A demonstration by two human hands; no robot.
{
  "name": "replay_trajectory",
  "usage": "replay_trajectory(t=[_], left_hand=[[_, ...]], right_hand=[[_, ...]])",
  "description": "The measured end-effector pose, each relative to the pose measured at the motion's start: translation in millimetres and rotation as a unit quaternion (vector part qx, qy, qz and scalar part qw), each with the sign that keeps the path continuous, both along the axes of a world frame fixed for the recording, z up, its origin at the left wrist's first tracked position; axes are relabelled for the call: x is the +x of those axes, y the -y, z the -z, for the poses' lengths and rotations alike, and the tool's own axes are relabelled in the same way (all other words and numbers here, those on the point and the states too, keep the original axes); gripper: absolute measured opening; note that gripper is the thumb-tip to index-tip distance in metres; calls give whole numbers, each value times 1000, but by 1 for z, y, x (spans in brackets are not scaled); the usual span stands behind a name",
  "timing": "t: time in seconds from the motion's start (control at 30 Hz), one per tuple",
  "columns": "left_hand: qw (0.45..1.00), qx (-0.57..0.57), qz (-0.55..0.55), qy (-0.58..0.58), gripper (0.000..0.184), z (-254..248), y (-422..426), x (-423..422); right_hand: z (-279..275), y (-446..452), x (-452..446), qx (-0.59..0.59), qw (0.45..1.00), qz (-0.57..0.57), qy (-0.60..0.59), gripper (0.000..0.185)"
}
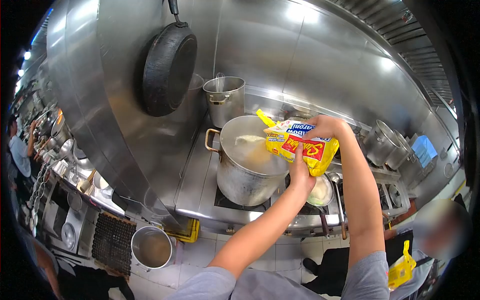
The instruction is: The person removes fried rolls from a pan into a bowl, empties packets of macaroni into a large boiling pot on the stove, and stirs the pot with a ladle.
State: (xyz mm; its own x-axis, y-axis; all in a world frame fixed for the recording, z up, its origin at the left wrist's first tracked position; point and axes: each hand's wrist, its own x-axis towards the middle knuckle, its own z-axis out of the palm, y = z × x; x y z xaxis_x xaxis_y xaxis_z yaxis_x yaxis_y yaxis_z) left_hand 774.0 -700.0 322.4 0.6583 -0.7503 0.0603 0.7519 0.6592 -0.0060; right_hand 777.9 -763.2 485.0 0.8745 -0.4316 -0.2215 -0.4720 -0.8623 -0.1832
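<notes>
The yellow bag (282,144) is tilted beside and partly over the large pot (245,182); a loose hold could let it slip in, and, judging by the haze, hot liquid could splash or steam could scald the fingers. The left hand (301,175) supports its lower side, thumb up against it, while the right hand (327,129) grips its upper edge. The large pot holds cloudy liquid with a yellowish patch, the smaller pot (227,111) a whisk (219,83), the frying pan (331,195) pale food, and the floor pot (152,234) something brownish
</notes>
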Motion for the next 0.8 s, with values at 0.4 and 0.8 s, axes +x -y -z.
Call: replay_trajectory(t=[0.4,0.8], left_hand=[[999,-27,-8,-23,44,0,7,8],[995,-40,27,-90,47,-20,-10,25]], right_hand=[[-15,-19,39,-93,992,-17,-83,51],[-16,-59,66,-330,924,-44,189,73]])
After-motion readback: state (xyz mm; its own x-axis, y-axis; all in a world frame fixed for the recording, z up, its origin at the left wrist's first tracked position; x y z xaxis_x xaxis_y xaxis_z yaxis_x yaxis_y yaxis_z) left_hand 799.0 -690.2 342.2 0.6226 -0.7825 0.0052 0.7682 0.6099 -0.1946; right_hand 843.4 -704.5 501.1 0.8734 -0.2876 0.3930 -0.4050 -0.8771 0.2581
